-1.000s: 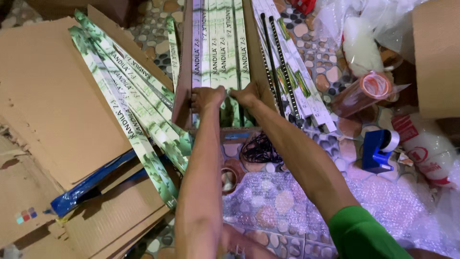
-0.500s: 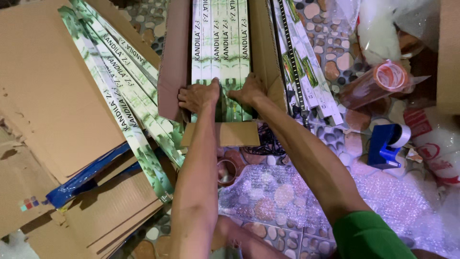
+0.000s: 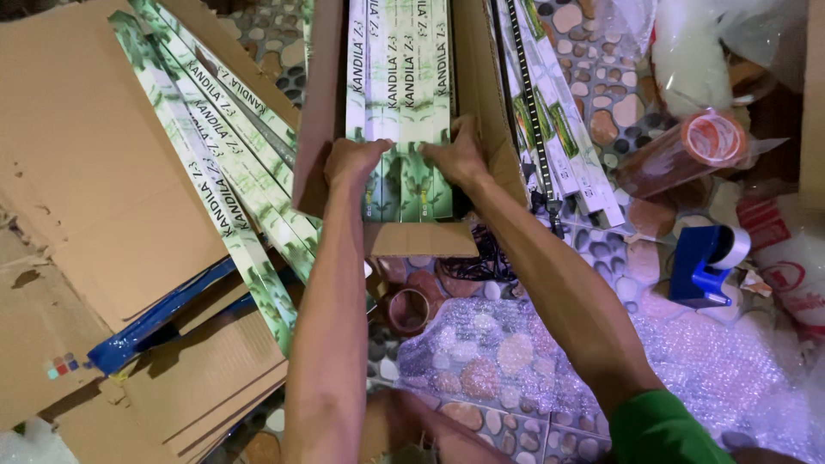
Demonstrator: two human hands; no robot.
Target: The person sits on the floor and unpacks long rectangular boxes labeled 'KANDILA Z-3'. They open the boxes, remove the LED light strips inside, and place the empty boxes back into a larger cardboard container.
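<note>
Green-white long slim cartons (image 3: 400,103), packed flat in cardboard box (image 3: 320,112); both hands (image 3: 352,163) pressing ends

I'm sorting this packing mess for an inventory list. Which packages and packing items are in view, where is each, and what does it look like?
Long slim white-and-green boxes: packed side by side in the open brown cardboard carton, both hands on them.
Loose white-and-green boxes: fanned diagonally over flat cardboard, left.
More slim boxes: on the pebble floor, right of the carton.
Blue tape dispenser: far right.
Brown tape roll: above the dispenser.
</note>
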